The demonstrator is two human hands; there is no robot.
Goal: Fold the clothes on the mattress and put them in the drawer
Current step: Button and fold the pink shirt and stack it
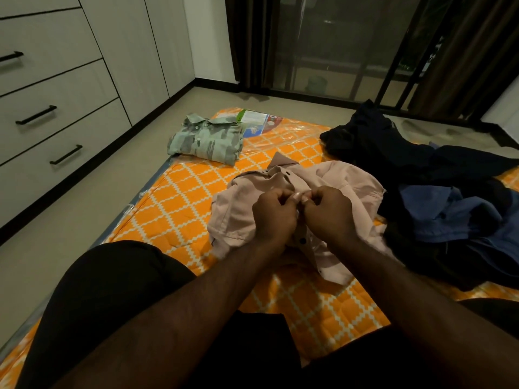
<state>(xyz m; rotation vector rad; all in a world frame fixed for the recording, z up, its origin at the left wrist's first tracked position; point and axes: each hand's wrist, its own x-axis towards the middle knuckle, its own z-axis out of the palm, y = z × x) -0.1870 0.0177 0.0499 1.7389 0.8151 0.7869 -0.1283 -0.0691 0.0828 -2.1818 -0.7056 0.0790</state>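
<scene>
A pale pink shirt (348, 181) with dark buttons lies crumpled on the orange patterned mattress (179, 197) in front of me. My left hand (273, 214) and my right hand (328, 211) meet at its button placket, each pinching the fabric with closed fingers. A folded green patterned shirt (206, 140) rests at the mattress's far left corner. A heap of dark and blue clothes (438, 192) lies unfolded on the right. The drawers (56, 88) with black handles stand shut along the left wall.
Beige floor runs between the mattress and the drawer unit. A glass door with dark curtains (337, 46) stands at the back. My knees in black shorts (112, 290) rest on the mattress's near edge. A printed label (258, 122) shows under the mattress's plastic wrap.
</scene>
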